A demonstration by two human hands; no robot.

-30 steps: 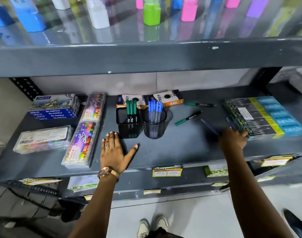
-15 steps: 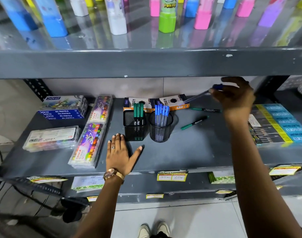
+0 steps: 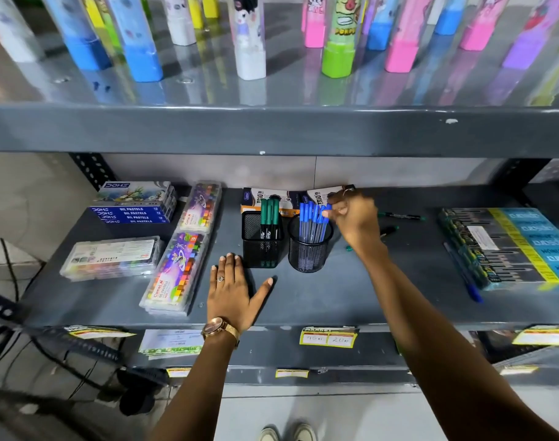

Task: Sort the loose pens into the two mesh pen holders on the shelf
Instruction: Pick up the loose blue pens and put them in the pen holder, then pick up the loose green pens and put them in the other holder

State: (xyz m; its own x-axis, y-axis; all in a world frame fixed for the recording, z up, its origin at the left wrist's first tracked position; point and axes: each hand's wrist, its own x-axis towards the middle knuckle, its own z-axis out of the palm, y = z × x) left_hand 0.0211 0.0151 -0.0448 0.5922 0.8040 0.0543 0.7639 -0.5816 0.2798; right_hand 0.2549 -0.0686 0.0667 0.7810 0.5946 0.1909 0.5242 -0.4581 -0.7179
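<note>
The big grey metal shelf (image 3: 351,300) runs under both hands. Far off to the right of the right hand lies a flat stack of dark boxes with blue and yellow edges (image 3: 507,246), and one loose blue pen (image 3: 462,275) lies along its near side. The left hand (image 3: 232,289) lies flat on the shelf with its fingers spread, holding nothing. Just past its fingertips stands the square black mesh pen holder (image 3: 261,241) with green pens (image 3: 269,214) standing in it. The round black mesh pen holder (image 3: 309,248) stands right beside that, between the two hands, full of blue-capped pens (image 3: 313,222). The right hand (image 3: 356,219) is up by the tops of those pens, with its fingertips pinched on the blue cap of one pen (image 3: 327,209) that leans in the round holder. Just past the right hand, two loose green pens lie on the shelf: a far one (image 3: 402,216) and a near one (image 3: 388,231), partly hidden by the hand.
</note>
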